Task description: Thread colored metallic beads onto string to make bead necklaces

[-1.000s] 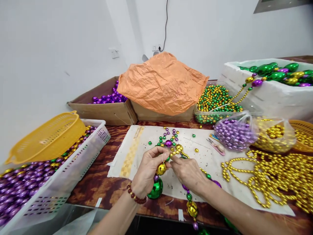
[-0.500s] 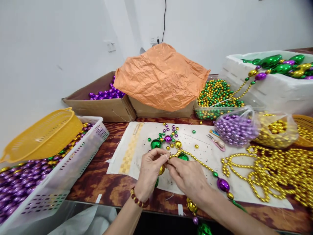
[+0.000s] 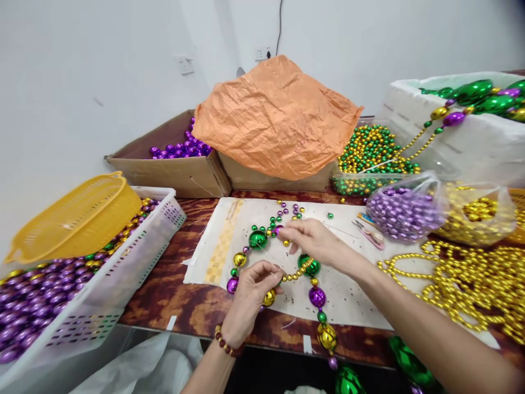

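My left hand [image 3: 256,293] is closed in a pinch on the end of a gold bead strand [image 3: 296,273]; a thin thread shows by its fingertips. My right hand [image 3: 309,238] is raised to the upper right of it, thumb and fingers together beside a purple bead [image 3: 278,230]. What those fingers grip, if anything, I cannot make out. Around the hands lies a string of large beads, with a green ball [image 3: 258,239] at left and a purple ball [image 3: 317,296] at right. It runs down over the table edge past a gold ball [image 3: 327,335].
Loose small beads [image 3: 274,220] and scissors [image 3: 371,235] lie on the white cloth [image 3: 348,301]. Gold bead chains [image 3: 471,290] heap at right, beside bags of purple beads [image 3: 404,210] and gold beads. A white basket [image 3: 164,230] stands left; cardboard boxes [image 3: 176,178] stand behind.
My right hand has moved up and away from my left hand, which has shifted slightly down. The gold strand now hangs in a curve between them, and the view has shifted a little.
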The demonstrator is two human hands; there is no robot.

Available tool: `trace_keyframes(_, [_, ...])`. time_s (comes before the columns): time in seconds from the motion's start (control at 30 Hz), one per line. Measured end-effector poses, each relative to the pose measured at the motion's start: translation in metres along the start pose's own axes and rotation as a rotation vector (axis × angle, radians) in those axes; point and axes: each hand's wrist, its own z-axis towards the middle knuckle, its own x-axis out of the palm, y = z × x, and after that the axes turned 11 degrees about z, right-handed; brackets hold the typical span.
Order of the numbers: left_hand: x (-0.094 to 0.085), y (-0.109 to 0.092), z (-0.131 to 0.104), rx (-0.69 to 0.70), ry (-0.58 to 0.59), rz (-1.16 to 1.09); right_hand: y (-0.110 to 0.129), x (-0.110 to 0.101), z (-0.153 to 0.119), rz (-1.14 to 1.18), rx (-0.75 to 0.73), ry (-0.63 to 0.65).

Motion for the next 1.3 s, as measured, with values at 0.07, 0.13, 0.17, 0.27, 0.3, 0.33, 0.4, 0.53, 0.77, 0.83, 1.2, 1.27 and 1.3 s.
trace_keyframes(0.07, [0.0,0.001,0.001,0.007,-0.002,-0.029,-0.019,0.005,-0.008,-0.28,0.022,-0.026])
trace_keyframes(0.13, [0.001,0.002,0.002,0.026,0.008,-0.024,-0.034,0.013,-0.018,-0.422,0.029,-0.019])
trace_keyframes(0.17, [0.002,0.002,0.003,0.035,0.012,-0.016,-0.04,0.017,-0.022,-0.441,0.03,-0.02])
trace_keyframes(0.27, [0.003,0.002,0.005,0.042,0.0,0.002,-0.05,0.029,-0.024,-0.303,0.009,-0.109])
trace_keyframes(0.3, [0.003,0.002,0.006,0.033,-0.004,0.001,-0.052,0.032,-0.023,-0.229,-0.001,-0.158])
trace_keyframes(0.33, [0.002,0.002,0.007,0.022,-0.008,-0.001,-0.054,0.034,-0.022,-0.154,-0.01,-0.2])
trace_keyframes(0.4, [0.002,0.004,0.007,0.013,-0.017,-0.014,-0.057,0.036,-0.021,-0.031,-0.014,-0.261])
trace_keyframes(0.53, [0.002,0.004,0.009,0.092,-0.081,-0.084,-0.061,0.037,-0.025,0.035,-0.012,-0.361])
trace_keyframes(0.77, [-0.001,-0.004,0.013,0.142,-0.072,-0.307,-0.063,0.038,-0.031,-0.102,-0.003,-0.366])
trace_keyframes(0.83, [-0.004,-0.005,0.015,0.126,-0.053,-0.349,-0.065,0.036,-0.03,-0.109,0.0,-0.352])
trace_keyframes(1.2, [-0.013,-0.004,0.024,-0.099,-0.016,-0.422,-0.046,0.03,-0.003,-0.395,-0.28,-0.204])
trace_keyframes(1.27, [-0.014,-0.003,0.024,-0.091,0.007,-0.43,-0.039,0.032,0.005,-0.471,-0.396,-0.131])
trace_keyframes(1.3, [-0.015,-0.003,0.024,-0.08,0.036,-0.427,-0.037,0.032,0.008,-0.512,-0.437,-0.092])
